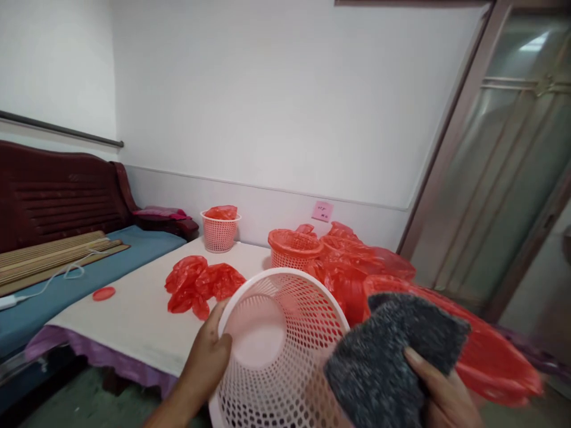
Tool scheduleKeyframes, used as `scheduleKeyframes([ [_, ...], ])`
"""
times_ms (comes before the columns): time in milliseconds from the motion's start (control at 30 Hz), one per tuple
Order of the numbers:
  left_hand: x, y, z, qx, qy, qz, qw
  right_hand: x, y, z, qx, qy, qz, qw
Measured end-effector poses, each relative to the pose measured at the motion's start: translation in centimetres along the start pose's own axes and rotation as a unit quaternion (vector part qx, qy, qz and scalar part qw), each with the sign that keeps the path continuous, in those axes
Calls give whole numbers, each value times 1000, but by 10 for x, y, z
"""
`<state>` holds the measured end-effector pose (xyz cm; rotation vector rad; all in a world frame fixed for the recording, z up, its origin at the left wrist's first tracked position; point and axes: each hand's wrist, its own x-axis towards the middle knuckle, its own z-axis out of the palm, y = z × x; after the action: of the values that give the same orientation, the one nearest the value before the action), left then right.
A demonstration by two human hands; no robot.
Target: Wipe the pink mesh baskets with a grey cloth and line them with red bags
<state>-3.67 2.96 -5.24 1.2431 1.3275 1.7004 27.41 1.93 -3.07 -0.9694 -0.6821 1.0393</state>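
My left hand (209,351) grips the rim of a white perforated plastic basket (307,309), thumb on the near side and fingers behind. The basket is tilted, so its open mouth faces me and its bare bottom shows. In my right hand (439,386) is a dark grey speckled cloth (388,351), held bunched at the basket's right edge and covering part of it. Behind the cloth, a large red plastic bag (495,351) spreads to the right. A crumpled red plastic bag (203,282) lies on the table just beyond my left hand.
On the white-covered table (147,315) stand a small basket (220,233) with red plastic inside and a basket with a red rim (294,242) beside piled red bags (357,255). A red ring (104,293) lies left. A wooden bench (66,190) borders the left; a door (504,160) stands right.
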Motion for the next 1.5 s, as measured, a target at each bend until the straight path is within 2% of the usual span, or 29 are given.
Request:
scheduleKeyframes([
  [67,-9,-1,9,21,-26,16,999,-12,-14,46,-14,-14,-76,997],
  [167,-17,-3,19,56,-59,49,995,-23,-8,98,-89,-128,-164,974],
  [200,-19,-4,21,65,-65,66,994,-25,-2,110,-133,-168,-220,952],
  [267,-23,-5,26,72,-72,95,990,-29,10,128,-243,-258,-347,869],
  [300,-24,-6,28,68,-75,103,989,-32,15,135,-297,-299,-397,815],
  [367,-27,-5,30,54,-73,104,990,-37,21,145,-386,-364,-450,718],
  [433,-29,-3,31,51,-72,99,991,-41,22,151,-445,-393,-462,659],
  [600,-31,-5,29,89,-72,95,989,-40,18,156,-522,-393,-488,579],
  [700,-30,-8,32,88,-73,106,988,-31,20,156,-546,-376,-502,556],
  [867,-29,-5,36,94,-73,94,988,-12,22,149,-557,-321,-512,569],
  [1067,-32,-4,29,72,-96,78,990,17,17,131,-565,-233,-485,625],
  [1233,-34,-3,28,52,-85,53,994,19,12,122,-541,-239,-454,667],
  [1300,-33,-2,29,51,-75,61,994,16,7,123,-505,-256,-447,693],
  [1400,-29,-6,25,56,-73,63,994,19,-4,120,-429,-295,-412,748],
  [1467,-24,-10,18,59,-68,47,995,28,-12,112,-389,-283,-372,794],
  [1500,-21,-12,14,57,-63,34,996,34,-16,105,-372,-252,-346,824],
])
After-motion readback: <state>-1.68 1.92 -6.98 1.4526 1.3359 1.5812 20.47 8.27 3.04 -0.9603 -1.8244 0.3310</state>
